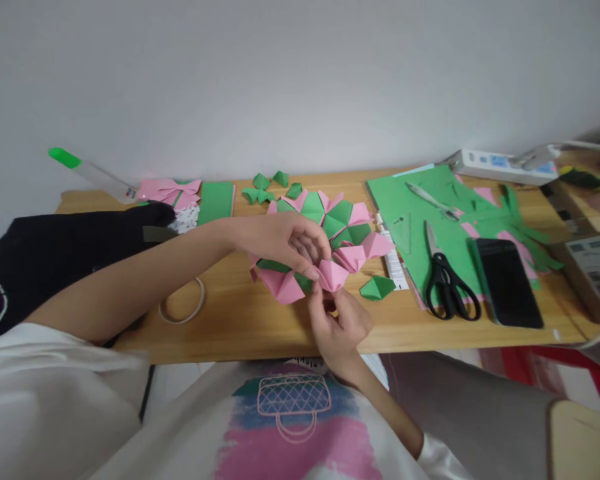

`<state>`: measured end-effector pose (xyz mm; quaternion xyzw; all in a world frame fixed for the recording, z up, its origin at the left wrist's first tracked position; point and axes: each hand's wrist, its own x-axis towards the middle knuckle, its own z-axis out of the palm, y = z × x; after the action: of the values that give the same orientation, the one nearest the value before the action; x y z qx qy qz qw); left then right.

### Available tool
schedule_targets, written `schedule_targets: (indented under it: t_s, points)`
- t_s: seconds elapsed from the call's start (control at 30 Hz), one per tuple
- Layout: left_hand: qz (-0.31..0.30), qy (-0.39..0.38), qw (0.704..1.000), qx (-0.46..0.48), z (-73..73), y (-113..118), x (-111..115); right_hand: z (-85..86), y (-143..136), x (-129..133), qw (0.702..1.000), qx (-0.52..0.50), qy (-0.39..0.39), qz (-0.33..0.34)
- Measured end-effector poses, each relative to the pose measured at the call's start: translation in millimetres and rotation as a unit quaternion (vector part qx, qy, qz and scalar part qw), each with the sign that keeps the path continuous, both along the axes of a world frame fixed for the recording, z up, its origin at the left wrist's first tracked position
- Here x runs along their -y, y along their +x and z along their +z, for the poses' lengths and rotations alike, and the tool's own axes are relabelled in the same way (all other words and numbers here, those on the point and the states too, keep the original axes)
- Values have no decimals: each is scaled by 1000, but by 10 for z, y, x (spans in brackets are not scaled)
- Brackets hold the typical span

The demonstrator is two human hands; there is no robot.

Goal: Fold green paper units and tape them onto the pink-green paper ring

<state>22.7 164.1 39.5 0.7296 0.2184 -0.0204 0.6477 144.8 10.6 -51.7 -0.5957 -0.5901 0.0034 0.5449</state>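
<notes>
A folded model of pink and green paper pieces (337,217) lies on the wooden table in front of me. My left hand (293,243) reaches over it from the left, its thumb and fingers closed on a pink folded piece (333,275) at the near edge. From below, my right hand (341,323) pinches the same pink piece between thumb and finger. A loose green folded piece (377,287) rests just right of my right hand. Several more small green pieces (261,181) lie behind the model.
Scissors (447,283), a phone (509,283) and green paper sheets (393,200) lie to the right, with a glue tube (394,260) beside them. A power strip (505,167) is at the back right. On the left are a black bag (70,260) and a ring (183,319).
</notes>
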Motion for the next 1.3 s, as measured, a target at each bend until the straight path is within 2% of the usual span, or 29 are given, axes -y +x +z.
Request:
schedule_targets:
  t_s: [0.1,0.17,0.2,0.3,0.37,0.43,0.5,0.6,0.73,0.83,0.97,1.07,1.17,1.3]
  points:
    - [36,135,990,-7,119,-167,36,56,121,-57,998,47,8,-28]
    - [72,260,962,-40,174,-326,156,86,211,-97,996,78,12,-32]
    - [71,312,945,-62,178,-399,236,97,254,-119,995,94,15,-29]
    - [49,431,898,-68,91,-515,471,125,361,-192,989,144,23,-14]
    - [63,479,873,-63,1,-493,556,150,416,-237,984,178,21,3]
    - [61,470,879,-55,-52,-427,557,195,468,-261,977,210,15,26]
    - [53,420,904,-53,-44,-359,492,267,526,-251,970,236,7,51]
    - [18,327,944,-43,52,-281,362,413,619,-180,959,270,-17,88]
    - [-33,243,969,-23,138,-160,240,560,697,-118,942,308,-63,119]
    - [-34,220,975,-25,85,-68,176,569,700,-167,929,334,-88,132]
    - [11,238,971,-3,-29,-27,107,548,689,-249,914,362,-122,139]
    - [-3,238,971,15,-80,-37,68,565,689,-262,901,384,-140,143]
    - [-8,225,974,22,-96,-40,53,594,688,-252,892,399,-154,147]
    - [23,204,979,18,-61,-20,82,603,687,-233,895,397,-145,144]
